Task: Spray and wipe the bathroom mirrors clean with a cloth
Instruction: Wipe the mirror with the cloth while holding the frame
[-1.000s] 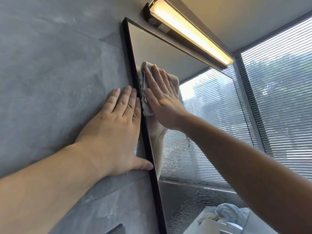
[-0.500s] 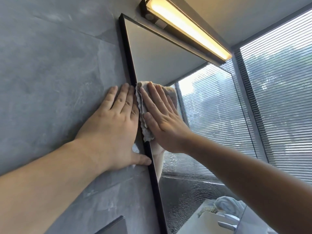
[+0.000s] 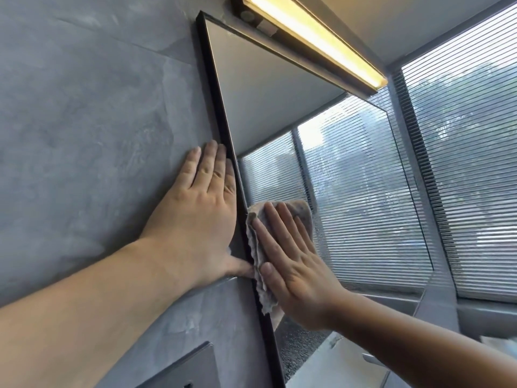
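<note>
Right hand (image 3: 291, 264) is flat with fingers straight, no curled grip, just pressing the cloth (image 3: 303, 215) onto the mirror (image 3: 349, 191) tight against its black frame (image 3: 221, 107). Left hand (image 3: 201, 214) lies open on the wall (image 3: 98, 121) beside it. Spray speckles (image 3: 296, 348) sit straight below the grip, so I'd guess down the frame next.

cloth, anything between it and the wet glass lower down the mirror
Nothing visible does. The right hand presses the cloth flat on the mirror; the droplet-covered glass just below is unobstructed. The left hand rests on the wall, thumb at the black frame.
</note>
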`<state>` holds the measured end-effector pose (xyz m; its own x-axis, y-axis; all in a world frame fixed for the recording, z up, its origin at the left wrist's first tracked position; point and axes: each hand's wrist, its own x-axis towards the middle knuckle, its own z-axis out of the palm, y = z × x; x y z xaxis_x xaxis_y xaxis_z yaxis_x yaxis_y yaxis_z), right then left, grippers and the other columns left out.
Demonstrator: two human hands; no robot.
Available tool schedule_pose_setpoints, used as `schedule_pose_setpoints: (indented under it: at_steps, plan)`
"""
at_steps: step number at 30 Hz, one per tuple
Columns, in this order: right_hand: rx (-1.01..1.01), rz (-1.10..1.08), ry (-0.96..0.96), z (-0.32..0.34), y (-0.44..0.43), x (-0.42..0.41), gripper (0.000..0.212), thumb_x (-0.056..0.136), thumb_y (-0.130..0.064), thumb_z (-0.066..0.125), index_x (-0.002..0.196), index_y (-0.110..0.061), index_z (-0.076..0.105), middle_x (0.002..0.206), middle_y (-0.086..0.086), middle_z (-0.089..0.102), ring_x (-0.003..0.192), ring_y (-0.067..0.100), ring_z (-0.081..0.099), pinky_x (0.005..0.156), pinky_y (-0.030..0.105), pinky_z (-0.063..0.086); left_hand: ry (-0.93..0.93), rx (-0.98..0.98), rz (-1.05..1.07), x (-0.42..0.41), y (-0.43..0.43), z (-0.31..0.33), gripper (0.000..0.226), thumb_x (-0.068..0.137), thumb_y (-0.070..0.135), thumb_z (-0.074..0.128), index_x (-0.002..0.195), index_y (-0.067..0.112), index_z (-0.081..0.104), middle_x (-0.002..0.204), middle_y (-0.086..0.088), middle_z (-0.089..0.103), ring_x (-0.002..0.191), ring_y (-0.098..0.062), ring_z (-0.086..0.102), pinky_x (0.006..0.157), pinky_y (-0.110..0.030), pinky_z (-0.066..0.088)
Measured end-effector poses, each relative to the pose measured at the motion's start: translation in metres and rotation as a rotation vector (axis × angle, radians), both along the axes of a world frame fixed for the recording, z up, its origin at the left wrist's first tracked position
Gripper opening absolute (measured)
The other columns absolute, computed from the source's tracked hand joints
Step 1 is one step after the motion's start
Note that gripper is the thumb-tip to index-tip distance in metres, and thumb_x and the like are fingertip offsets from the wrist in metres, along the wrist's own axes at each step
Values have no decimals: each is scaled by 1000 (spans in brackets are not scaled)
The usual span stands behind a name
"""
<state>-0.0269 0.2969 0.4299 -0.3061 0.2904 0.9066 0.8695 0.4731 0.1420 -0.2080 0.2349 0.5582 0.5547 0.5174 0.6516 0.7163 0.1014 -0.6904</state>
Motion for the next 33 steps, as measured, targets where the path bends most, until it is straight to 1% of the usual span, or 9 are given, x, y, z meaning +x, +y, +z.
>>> schedule_pose_setpoints:
  at_steps: [6,8,12,16,20,23,25,29,33]
  plan:
    - [62,42,33,5,15,16,60,109,-53,6,162,-39,-19,173,-5,-17,160,20,-13,130,41,-6,-11,-27,-15,-1,0,-6,157,60,106,20,146,-17,-24,157,-40,-25,151,-49,-21,124,-58,-4]
    - [8,48,179,13,37,32,60,108,-53,3,161,-37,-19,172,-7,-20,160,15,-15,131,44,-6,-8,-32,-9,-1,-1,-9,157,59,106,18,144,-18,-25,157,-40,-25,151,-50,-21,124,-59,-4]
    - [41,0,684,23,113,99,59,111,-44,7,163,-15,13,173,6,12,161,20,8,129,50,12,-9,-26,3,1,-1,-12,157,59,106,18,142,-20,-25,157,-41,-25,151,-51,-21,124,-59,-6]
    - [-218,-70,1014,12,143,178,55,114,-31,22,164,-11,12,174,5,7,160,15,2,130,37,0,-4,-20,16,1,0,-12,157,58,106,16,146,-18,-21,156,-42,-25,150,-52,-22,124,-60,-6]
    - [-333,-119,1151,-3,152,191,60,112,-42,22,166,-18,12,175,2,7,161,16,3,130,40,0,4,-11,2,0,2,-11,155,57,106,10,141,-19,-25,156,-42,-24,150,-52,-21,124,-60,-7]
    - [-264,-114,1030,3,127,152,71,106,-51,18,166,-15,11,175,4,6,161,18,3,131,41,0,5,-2,5,1,2,-11,156,56,106,8,139,-21,-27,155,-43,-24,150,-53,-20,124,-61,-5]
    - [-121,-55,811,-1,96,104,78,102,-59,11,165,-14,6,174,3,0,161,17,-5,131,40,-4,8,9,14,1,2,-12,156,55,106,6,139,-22,-26,155,-44,-23,150,-54,-19,124,-61,-4]
    - [-27,-28,302,-22,32,17,66,107,-44,11,164,-19,-12,173,5,-19,160,23,-17,130,50,-7,-6,36,8,2,-3,-13,156,53,106,7,139,-21,-25,159,-41,-17,152,-51,-15,125,-59,-4]
    - [25,13,109,-41,14,6,63,110,-47,11,164,-24,-10,174,9,-12,161,30,-10,130,53,-1,-32,12,-16,4,-4,-23,159,53,107,10,150,-17,-15,161,-39,-13,154,-48,-12,125,-58,-2]
